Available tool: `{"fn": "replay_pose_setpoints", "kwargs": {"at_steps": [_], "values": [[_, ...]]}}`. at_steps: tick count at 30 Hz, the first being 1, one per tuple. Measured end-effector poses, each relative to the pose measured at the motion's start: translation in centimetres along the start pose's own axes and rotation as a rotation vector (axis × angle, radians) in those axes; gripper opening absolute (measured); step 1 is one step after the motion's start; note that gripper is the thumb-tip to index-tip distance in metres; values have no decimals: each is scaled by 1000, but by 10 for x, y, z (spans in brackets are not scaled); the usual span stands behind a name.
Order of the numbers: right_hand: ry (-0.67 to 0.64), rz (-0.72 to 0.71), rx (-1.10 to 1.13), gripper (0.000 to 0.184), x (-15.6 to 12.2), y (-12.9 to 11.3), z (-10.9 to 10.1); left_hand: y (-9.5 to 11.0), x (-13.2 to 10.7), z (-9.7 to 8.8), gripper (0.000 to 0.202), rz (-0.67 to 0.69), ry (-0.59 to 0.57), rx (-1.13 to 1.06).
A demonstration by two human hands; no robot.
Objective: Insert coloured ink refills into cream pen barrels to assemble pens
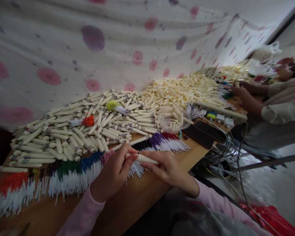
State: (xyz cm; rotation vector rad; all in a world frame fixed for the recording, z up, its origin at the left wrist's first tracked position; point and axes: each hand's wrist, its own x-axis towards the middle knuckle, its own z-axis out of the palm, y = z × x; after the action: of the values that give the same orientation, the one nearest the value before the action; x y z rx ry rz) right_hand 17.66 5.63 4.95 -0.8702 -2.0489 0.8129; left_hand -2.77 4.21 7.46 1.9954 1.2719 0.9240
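Observation:
A cream-white pen barrel point(147, 159) lies nearly level between my hands, above the front of the table. My right hand point(168, 167) is closed around its right part, fingers along both sides. At the barrel's left end, my left hand point(114, 173) pinches with thumb and forefinger; the fingers hide exactly what is there. Just beneath and behind the hands runs a row of thin white pen refills with coloured ends, including purple refills point(164, 141), blue refills point(89, 167) and green refills point(67, 172). Behind them is a heap of assembled multicolour pens point(88, 131).
Loose cream barrels point(179, 91) are piled farther back, near a clear plastic bowl point(174, 119). To the right are dark phones point(199, 132), a power strip point(221, 111) and hanging cables. Another person's hands point(239, 90) work at the far right. A patterned sheet point(118, 49) hangs behind.

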Motion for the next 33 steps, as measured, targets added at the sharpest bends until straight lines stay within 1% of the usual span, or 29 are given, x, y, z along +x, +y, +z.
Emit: {"fn": "replay_pose_setpoints", "kwargs": {"at_steps": [2, 4, 5, 6, 7, 9, 12, 14, 16, 17, 20, 27, 33], "values": [[-138, 241, 411, 36, 2, 1, 2, -1, 0, -1, 14, 44, -9, 12], [-252, 441, 762, 41, 4, 5, 6, -2, 1, -2, 16, 59, -54, 7], [-283, 497, 871, 42, 4, 7, 8, -3, 3, -3, 18, 49, -78, 5], [-291, 518, 918, 43, 4, 8, 9, -3, 4, -2, 19, 29, -94, 7], [-274, 503, 899, 43, 4, 9, 11, -3, 5, -2, 21, 2, -96, 13], [-196, 393, 714, 42, 2, 9, 12, -2, 6, 0, 24, -56, -69, 27], [-42, 134, 297, 33, -3, 8, 11, 0, 6, 4, 29, -140, -7, 25], [71, -47, 67, 31, -6, 10, 11, 1, 5, 6, 33, -211, 7, -14], [155, -182, -77, 31, -8, 12, 11, 0, 3, 6, 35, -266, -3, -65], [174, -221, -116, 30, -9, 13, 11, 0, 3, 5, 36, -278, -12, -83], [177, -263, -170, 30, -9, 14, 11, 0, 2, 5, 38, -269, -20, -83], [163, -275, -209, 32, -10, 13, 9, 4, 3, 6, 36, -241, -9, -16], [146, -252, -205, 36, -10, 13, 8, 7, 2, 6, 31, -146, 22, 44]]}}
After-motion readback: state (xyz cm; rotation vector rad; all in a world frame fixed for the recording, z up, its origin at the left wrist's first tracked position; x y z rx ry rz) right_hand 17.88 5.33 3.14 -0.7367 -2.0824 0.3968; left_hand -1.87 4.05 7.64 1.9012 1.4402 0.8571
